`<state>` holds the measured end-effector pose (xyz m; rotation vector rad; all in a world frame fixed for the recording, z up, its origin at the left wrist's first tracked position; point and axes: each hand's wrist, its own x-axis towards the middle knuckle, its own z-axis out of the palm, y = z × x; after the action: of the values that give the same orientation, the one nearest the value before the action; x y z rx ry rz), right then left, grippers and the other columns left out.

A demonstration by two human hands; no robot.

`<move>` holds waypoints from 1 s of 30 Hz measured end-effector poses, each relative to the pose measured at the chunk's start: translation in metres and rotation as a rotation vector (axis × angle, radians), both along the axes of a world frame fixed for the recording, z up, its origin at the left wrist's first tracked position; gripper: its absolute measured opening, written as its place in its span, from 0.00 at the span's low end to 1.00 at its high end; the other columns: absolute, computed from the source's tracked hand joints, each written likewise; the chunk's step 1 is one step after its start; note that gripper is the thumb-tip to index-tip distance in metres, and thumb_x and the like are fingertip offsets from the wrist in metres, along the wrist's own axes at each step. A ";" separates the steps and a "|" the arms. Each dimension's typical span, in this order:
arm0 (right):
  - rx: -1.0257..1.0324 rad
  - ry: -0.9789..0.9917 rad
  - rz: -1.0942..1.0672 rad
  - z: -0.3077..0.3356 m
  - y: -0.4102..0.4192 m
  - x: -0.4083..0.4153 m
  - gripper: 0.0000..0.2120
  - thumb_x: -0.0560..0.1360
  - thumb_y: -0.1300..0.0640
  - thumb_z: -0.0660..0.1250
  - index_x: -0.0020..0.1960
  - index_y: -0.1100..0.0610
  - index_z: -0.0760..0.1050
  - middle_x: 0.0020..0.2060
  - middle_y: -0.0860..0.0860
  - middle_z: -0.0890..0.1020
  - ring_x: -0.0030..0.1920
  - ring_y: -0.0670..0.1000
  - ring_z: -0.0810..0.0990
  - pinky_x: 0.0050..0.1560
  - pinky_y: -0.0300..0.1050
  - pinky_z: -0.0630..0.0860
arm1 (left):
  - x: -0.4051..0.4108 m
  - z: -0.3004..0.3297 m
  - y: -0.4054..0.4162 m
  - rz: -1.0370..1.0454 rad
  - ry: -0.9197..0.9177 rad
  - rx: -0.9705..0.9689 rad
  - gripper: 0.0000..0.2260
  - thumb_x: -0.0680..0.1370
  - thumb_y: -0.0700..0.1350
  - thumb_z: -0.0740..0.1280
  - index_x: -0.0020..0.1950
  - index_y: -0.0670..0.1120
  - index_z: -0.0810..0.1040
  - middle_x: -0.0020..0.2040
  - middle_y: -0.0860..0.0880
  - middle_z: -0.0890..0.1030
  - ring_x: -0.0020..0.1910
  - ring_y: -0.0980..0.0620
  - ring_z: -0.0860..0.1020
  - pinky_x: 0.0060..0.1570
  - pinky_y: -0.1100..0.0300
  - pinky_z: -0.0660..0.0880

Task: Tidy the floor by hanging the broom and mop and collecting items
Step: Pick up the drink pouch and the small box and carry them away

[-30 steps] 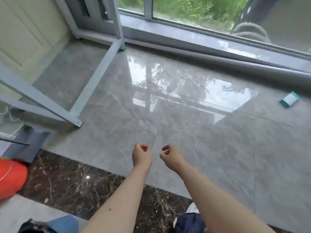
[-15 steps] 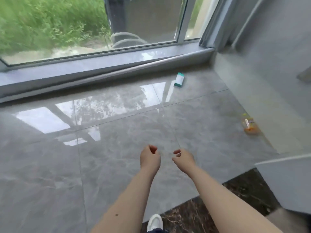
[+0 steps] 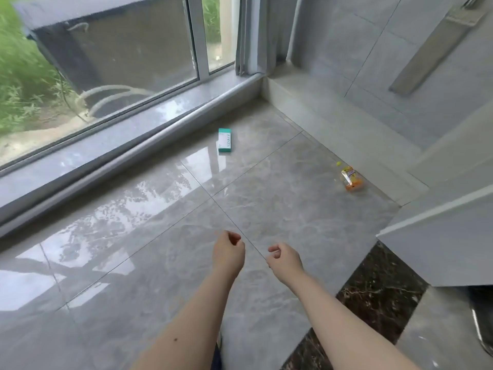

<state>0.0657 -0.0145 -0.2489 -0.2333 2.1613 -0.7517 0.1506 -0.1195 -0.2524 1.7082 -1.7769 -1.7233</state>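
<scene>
A small green and white box [image 3: 224,140] lies flat on the glossy grey floor near the window sill. An orange snack packet [image 3: 351,178] lies farther right, close to the pale skirting of the right wall. My left hand [image 3: 228,252] and my right hand [image 3: 285,259] hang side by side above the floor in the lower middle, fingers curled in, nothing in either. Both items lie well beyond the hands. A flat grey mop head [image 3: 437,45] hangs against the right wall at the top right.
A grey window sill [image 3: 112,145] runs across the back, with a grey curtain [image 3: 253,36] in the corner. A white cabinet edge [image 3: 437,236] juts in at the right. A strip of dark marble floor [image 3: 378,289] lies below it.
The view has swung right: the white frame and orange object on the left are gone, and the box, the packet and the right wall have come closer. Both hands stay curled.
</scene>
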 end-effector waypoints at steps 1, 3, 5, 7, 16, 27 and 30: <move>-0.012 0.000 -0.028 -0.002 -0.013 -0.009 0.14 0.73 0.63 0.60 0.58 0.61 0.74 0.46 0.54 0.78 0.47 0.52 0.76 0.45 0.39 0.70 | -0.009 -0.003 -0.017 -0.025 -0.009 -0.005 0.04 0.75 0.38 0.60 0.47 0.46 0.73 0.42 0.49 0.76 0.45 0.45 0.79 0.40 0.56 0.74; -0.027 -0.010 -0.071 -0.002 -0.031 -0.021 0.14 0.73 0.63 0.60 0.57 0.60 0.74 0.46 0.53 0.77 0.47 0.52 0.76 0.45 0.39 0.70 | -0.022 -0.005 -0.042 -0.054 -0.035 -0.004 0.05 0.75 0.38 0.60 0.48 0.46 0.73 0.42 0.49 0.76 0.43 0.46 0.79 0.38 0.57 0.73; -0.044 -0.029 -0.115 -0.003 -0.043 -0.033 0.13 0.73 0.63 0.61 0.57 0.59 0.74 0.45 0.52 0.77 0.47 0.52 0.77 0.45 0.39 0.70 | -0.036 -0.009 -0.061 -0.079 -0.054 0.004 0.05 0.75 0.38 0.59 0.49 0.45 0.73 0.44 0.48 0.76 0.44 0.46 0.79 0.36 0.58 0.72; -0.055 -0.048 -0.152 -0.003 -0.049 -0.047 0.13 0.74 0.62 0.61 0.57 0.58 0.74 0.45 0.51 0.77 0.47 0.51 0.77 0.45 0.39 0.70 | -0.055 -0.012 -0.075 -0.111 -0.078 -0.001 0.06 0.75 0.38 0.59 0.49 0.45 0.73 0.46 0.47 0.76 0.47 0.45 0.79 0.39 0.57 0.73; -0.015 -0.024 -0.269 -0.015 -0.052 -0.165 0.13 0.74 0.62 0.60 0.58 0.59 0.74 0.45 0.50 0.77 0.46 0.50 0.75 0.42 0.39 0.70 | -0.195 -0.026 -0.080 -0.316 -0.121 0.008 0.05 0.75 0.38 0.60 0.48 0.46 0.73 0.46 0.47 0.78 0.47 0.45 0.80 0.39 0.56 0.75; 0.044 0.031 -0.375 -0.034 -0.016 -0.378 0.13 0.76 0.62 0.60 0.58 0.62 0.74 0.53 0.56 0.79 0.47 0.50 0.75 0.45 0.39 0.70 | -0.426 -0.050 -0.054 -0.448 -0.143 0.069 0.05 0.76 0.38 0.60 0.49 0.44 0.73 0.47 0.44 0.79 0.47 0.43 0.79 0.37 0.57 0.72; 0.055 0.018 -0.435 -0.042 -0.007 -0.426 0.13 0.76 0.61 0.59 0.60 0.61 0.73 0.54 0.56 0.78 0.48 0.51 0.76 0.45 0.41 0.72 | -0.474 -0.060 -0.048 -0.475 -0.143 0.099 0.09 0.76 0.37 0.60 0.54 0.41 0.74 0.48 0.43 0.78 0.48 0.43 0.80 0.37 0.57 0.73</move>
<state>-0.3604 -0.0217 -0.2913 0.2696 2.2733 -0.9294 -0.3230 -0.1673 -0.3123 1.5668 -2.3508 -1.9276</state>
